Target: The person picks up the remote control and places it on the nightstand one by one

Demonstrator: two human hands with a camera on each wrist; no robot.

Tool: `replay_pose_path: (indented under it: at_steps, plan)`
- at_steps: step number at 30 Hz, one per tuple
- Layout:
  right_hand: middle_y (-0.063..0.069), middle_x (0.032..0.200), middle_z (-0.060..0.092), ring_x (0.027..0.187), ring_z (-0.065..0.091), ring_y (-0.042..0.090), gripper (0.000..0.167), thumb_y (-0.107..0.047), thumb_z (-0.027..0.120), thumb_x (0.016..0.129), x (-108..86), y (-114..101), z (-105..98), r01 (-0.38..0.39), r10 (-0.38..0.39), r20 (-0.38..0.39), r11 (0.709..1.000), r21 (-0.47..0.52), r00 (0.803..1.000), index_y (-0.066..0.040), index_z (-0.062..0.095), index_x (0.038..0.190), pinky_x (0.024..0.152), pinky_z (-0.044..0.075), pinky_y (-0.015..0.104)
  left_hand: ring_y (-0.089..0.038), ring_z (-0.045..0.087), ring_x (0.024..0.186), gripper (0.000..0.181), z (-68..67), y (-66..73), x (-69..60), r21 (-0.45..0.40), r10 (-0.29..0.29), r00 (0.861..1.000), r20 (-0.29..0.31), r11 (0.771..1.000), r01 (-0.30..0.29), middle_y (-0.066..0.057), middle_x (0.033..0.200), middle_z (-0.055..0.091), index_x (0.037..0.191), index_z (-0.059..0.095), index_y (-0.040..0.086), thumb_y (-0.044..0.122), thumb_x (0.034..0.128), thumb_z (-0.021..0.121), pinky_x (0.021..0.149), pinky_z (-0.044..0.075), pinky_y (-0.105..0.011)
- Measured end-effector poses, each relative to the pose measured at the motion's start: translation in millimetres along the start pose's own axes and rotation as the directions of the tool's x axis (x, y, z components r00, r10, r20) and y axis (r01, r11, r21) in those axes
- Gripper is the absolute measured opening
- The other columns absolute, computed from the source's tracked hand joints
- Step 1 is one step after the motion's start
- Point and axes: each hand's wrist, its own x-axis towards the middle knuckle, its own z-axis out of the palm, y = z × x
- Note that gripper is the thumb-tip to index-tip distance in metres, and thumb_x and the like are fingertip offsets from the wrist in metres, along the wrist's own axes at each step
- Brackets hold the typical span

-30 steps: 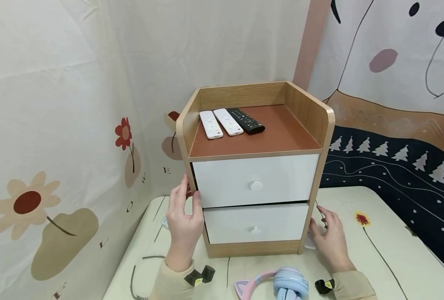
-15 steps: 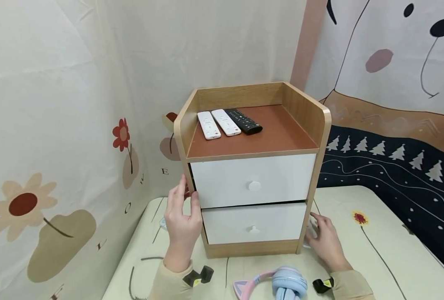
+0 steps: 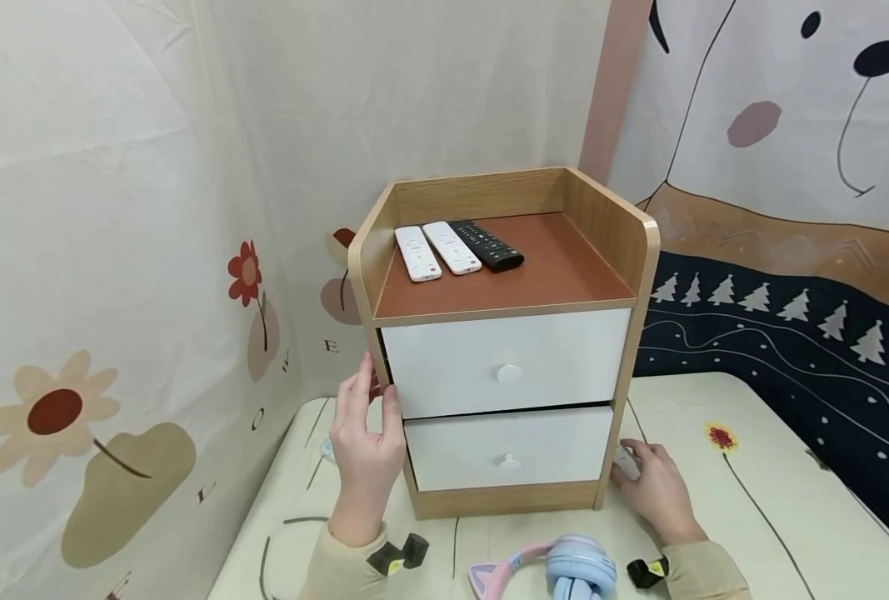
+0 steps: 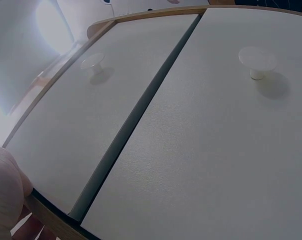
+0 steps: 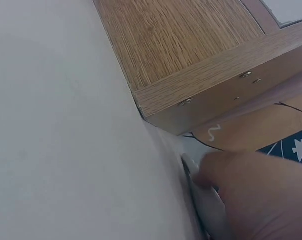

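Note:
A small wooden cabinet (image 3: 511, 495) with two white drawers stands on the covered surface. My left hand (image 3: 367, 454) rests against its left side edge, thumb at the front and fingers fairly straight along the outside. In the left wrist view, the thumb (image 4: 6, 190) lies by the edge of the drawer fronts. At the cabinet's lower right side, my right hand (image 3: 657, 487) holds a white, rounded object like a computer mouse (image 3: 627, 463). The right wrist view shows this mouse (image 5: 211, 212) low on the surface, partly hidden by the hand.
Two white remotes (image 3: 417, 253) and a black remote (image 3: 487, 246) lie on the cabinet's brown top. Blue and pink headphones (image 3: 581, 567) lie in front of it. A grey cable (image 3: 264, 567) lies at left. Printed curtains (image 3: 152, 250) hang behind.
My right hand has moved in towards the cabinet's lower right side and now holds the white mouse-like object. The left hand stays at the cabinet's left edge. The view has shifted slightly.

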Motion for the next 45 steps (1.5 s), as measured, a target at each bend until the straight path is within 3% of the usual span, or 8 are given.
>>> replay_pose_path:
  at_steps: [6, 19, 26, 45]
  plan:
    - [0.043, 0.135, 0.064, 0.122, 0.066, 0.061, 0.052, -0.023, 0.073, 0.101, -0.9, 0, -4, -0.054, 0.053, -0.042, 0.998, -0.038, 0.998, 0.007, 0.064, 0.142, 0.103, 0.055, 0.072, -0.038, 0.070, 0.102, 0.055, -0.6, 0.2, -0.7, -0.003, -0.016, 1.000, 0.007, 1.000, 0.016, -0.029, 0.119, 0.069, 0.153, 0.059, -0.007, -0.010, 0.0984, 0.068, 0.101, 0.052, -0.007]
    - [0.044, 0.139, 0.059, 0.122, 0.062, 0.063, 0.056, -0.027, 0.066, 0.102, 1.9, 12, -12, -0.191, 0.183, -0.094, 0.978, -0.083, 0.979, 0.006, 0.060, 0.147, 0.100, 0.055, 0.073, -0.038, 0.070, 0.103, 0.055, -0.1, 0.4, 0.5, 0.001, -0.025, 1.000, 0.015, 1.000, 0.025, -0.029, 0.121, 0.070, 0.153, 0.060, -0.006, -0.009, 0.0991, 0.068, 0.102, 0.052, -0.007]
    - [0.044, 0.142, 0.055, 0.125, 0.059, 0.062, 0.062, -0.029, 0.068, 0.100, 4.6, 13, -12, -0.213, 0.207, -0.062, 0.973, -0.091, 0.976, 0.006, 0.057, 0.150, 0.103, 0.053, 0.073, -0.038, 0.071, 0.101, 0.055, -0.3, -0.1, 0.5, 0.004, -0.015, 1.000, 0.008, 1.000, 0.015, -0.029, 0.120, 0.070, 0.152, 0.060, -0.006, -0.010, 0.0985, 0.068, 0.102, 0.052, -0.007]
    - [0.042, 0.133, 0.063, 0.119, 0.064, 0.057, 0.058, -0.030, 0.071, 0.098, 2.0, 5, -14, -0.207, 0.201, -0.178, 0.978, -0.014, 0.963, 0.007, 0.061, 0.142, 0.099, 0.055, 0.069, -0.039, 0.071, 0.101, 0.054, -0.6, 1.1, 0.7, -0.001, -0.017, 1.000, 0.011, 1.000, 0.017, -0.029, 0.120, 0.070, 0.152, 0.059, -0.007, -0.010, 0.0989, 0.067, 0.102, 0.052, -0.007]
